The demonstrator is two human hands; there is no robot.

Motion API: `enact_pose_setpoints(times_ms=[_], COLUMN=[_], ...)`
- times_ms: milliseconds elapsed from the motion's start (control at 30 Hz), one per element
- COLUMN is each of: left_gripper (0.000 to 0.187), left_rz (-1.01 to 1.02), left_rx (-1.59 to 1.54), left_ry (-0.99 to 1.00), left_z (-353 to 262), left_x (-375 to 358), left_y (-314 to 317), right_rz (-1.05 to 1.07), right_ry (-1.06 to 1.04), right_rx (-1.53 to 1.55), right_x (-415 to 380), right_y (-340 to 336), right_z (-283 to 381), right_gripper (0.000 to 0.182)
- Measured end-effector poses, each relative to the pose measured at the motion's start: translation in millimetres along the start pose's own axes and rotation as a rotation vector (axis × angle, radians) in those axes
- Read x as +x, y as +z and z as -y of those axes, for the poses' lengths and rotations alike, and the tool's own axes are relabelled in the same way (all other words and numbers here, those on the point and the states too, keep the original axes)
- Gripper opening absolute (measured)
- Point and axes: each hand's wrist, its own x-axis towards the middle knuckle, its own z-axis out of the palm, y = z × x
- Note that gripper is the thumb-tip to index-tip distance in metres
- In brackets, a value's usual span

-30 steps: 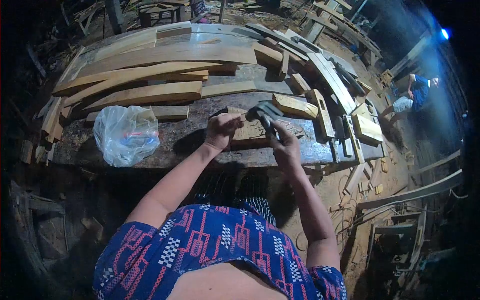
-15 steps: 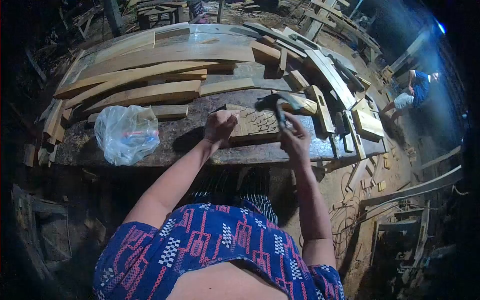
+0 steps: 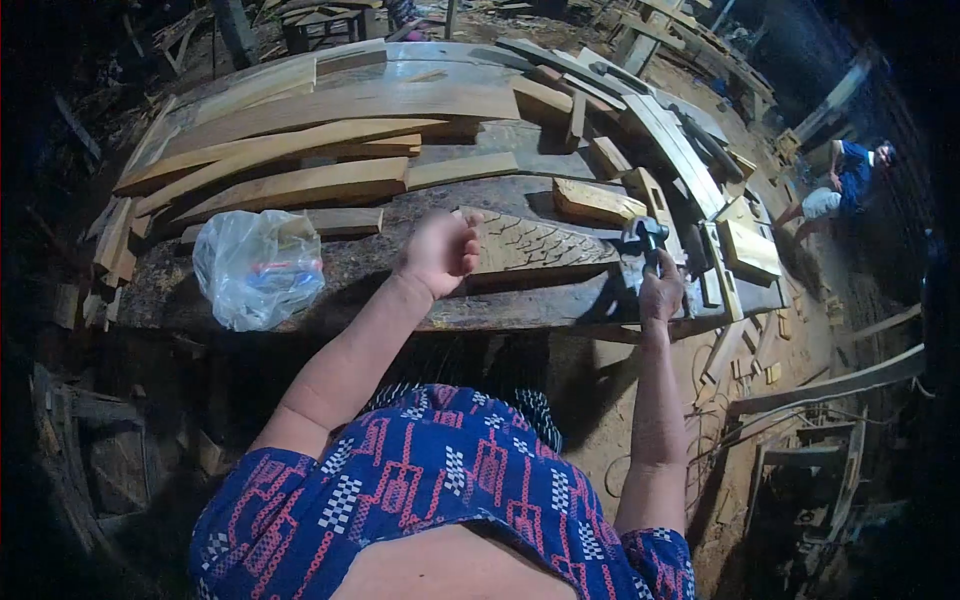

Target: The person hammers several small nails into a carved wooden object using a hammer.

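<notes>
A wooden block (image 3: 540, 249) lies at the front edge of the workbench, its top face covered with dark curved lines like a scale pattern. My left hand (image 3: 440, 255) is at the block's left end, palm turned up and fingers curled in. It is partly blurred, and whatever it may hold is hidden. My right hand (image 3: 660, 290) is wrapped round a hammer (image 3: 643, 236), held just off the block's right end with the dark head uppermost.
A clear plastic bag (image 3: 258, 270) with small things inside lies left of the block. Boards and curved timbers (image 3: 290, 190) cover the back of the workbench (image 3: 350, 285). More wood pieces (image 3: 748, 250) lie at the right. A person (image 3: 850, 175) is at the far right.
My right hand has carried the hammer from above the block to the right, beyond its end. My left hand has rolled palm up at the left end, uncovering more of the pattern.
</notes>
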Motion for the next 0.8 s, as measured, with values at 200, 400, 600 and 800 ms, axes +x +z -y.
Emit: enact_pose_setpoints(times_ms=[200, 400, 600, 800], left_gripper=[0.045, 0.055, 0.063, 0.072], left_rz=[0.006, 0.082, 0.109, 0.063], left_rx=[-0.149, -0.161, -0.132, -0.054], left_ry=[0.019, -0.003, -0.064, -0.085], left_z=[4, 11, 12, 21], left_x=[-10, -12, -14, -13], left_y=[28, 38, 38, 41], right_rz=[-0.005, 0.060, 0.254, 0.333], right_ry=[-0.157, -0.526, -0.758, -0.842], right_rx=[-0.257, 0.089, 0.135, 0.078], right_x=[-10, -50, -92, -97], right_y=[16, -8, -7, 3], right_z=[5, 137, 190, 198], right_gripper=[0.038, 0.021, 0.023, 0.030])
